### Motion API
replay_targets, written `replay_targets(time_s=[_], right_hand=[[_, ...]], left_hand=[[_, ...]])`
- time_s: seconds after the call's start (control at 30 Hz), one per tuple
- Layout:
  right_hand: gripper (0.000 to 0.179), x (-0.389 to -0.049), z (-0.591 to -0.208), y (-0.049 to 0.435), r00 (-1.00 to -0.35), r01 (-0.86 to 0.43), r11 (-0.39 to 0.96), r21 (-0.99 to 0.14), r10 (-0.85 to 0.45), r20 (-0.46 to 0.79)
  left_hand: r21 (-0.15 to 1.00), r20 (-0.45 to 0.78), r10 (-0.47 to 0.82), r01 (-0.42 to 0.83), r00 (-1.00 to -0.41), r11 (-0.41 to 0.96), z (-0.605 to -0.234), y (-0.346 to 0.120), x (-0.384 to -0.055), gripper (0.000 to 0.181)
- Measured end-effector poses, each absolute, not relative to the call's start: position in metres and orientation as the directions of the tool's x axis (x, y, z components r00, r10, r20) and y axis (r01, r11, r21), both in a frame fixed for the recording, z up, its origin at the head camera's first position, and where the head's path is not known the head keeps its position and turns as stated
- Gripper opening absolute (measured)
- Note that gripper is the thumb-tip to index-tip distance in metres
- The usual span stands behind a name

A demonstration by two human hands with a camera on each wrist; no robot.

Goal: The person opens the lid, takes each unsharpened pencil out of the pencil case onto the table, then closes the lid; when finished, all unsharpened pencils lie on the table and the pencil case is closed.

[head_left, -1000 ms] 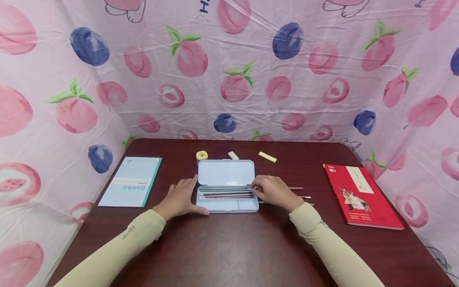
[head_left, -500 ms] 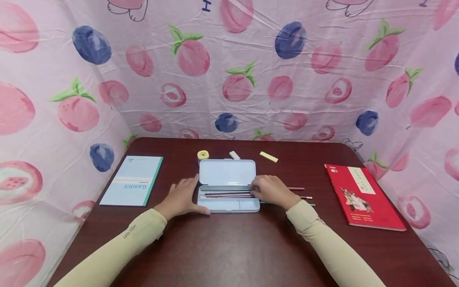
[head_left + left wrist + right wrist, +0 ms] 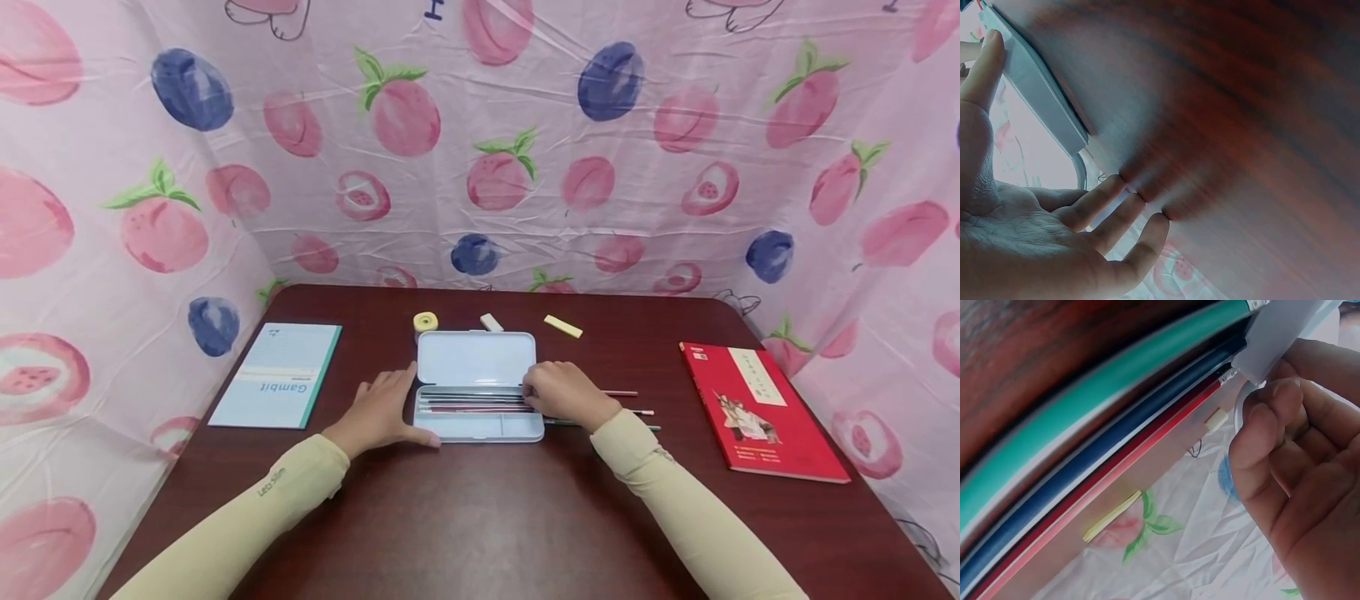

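Note:
A light-blue pencil case [image 3: 459,427] stands with its lid raised at the middle of the table; several pencils [image 3: 461,401] lie lengthwise in its rear compartment. My left hand [image 3: 375,413] rests at the case's left end, fingers spread and thumb along the front corner. In the left wrist view its fingertips touch the table beside the case. My right hand [image 3: 572,393] reaches into the right end of the case, thumb and fingers pinching the end of a pencil, mostly hidden by the fingers. A green pencil [image 3: 1116,384], a blue pencil [image 3: 1110,439] and a red pencil [image 3: 1147,439] lie beside it.
Behind the case are a yellow round item [image 3: 425,322], a white eraser [image 3: 491,322] and a yellow strip [image 3: 562,326]. A blue notebook [image 3: 273,375] lies at left, a red book [image 3: 761,417] at right. Patterned cloth [image 3: 480,125] hangs around the table.
My right hand has lowered slightly into the right end of the case, its fingers closing in over the pencils. The left hand stays by the case. The view shifts a little.

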State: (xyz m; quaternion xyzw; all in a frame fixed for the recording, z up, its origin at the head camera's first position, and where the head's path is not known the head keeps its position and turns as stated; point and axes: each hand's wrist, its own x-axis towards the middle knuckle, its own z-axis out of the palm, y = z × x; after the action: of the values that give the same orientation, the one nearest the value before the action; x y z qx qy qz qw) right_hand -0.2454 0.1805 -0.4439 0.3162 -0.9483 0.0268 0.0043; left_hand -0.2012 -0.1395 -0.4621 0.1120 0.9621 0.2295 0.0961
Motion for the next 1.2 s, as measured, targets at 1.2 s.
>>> replay_targets(time_s=[1.2], right_hand=[[0.007, -0.233, -0.455, 0.187, -0.766, -0.621, 0.784, 0.000, -0.606, 0.215]], left_hand=[[0.470, -0.137, 0.261, 0.169, -0.956, 0.866, -0.461, -0.139, -0.201, 0.139]])
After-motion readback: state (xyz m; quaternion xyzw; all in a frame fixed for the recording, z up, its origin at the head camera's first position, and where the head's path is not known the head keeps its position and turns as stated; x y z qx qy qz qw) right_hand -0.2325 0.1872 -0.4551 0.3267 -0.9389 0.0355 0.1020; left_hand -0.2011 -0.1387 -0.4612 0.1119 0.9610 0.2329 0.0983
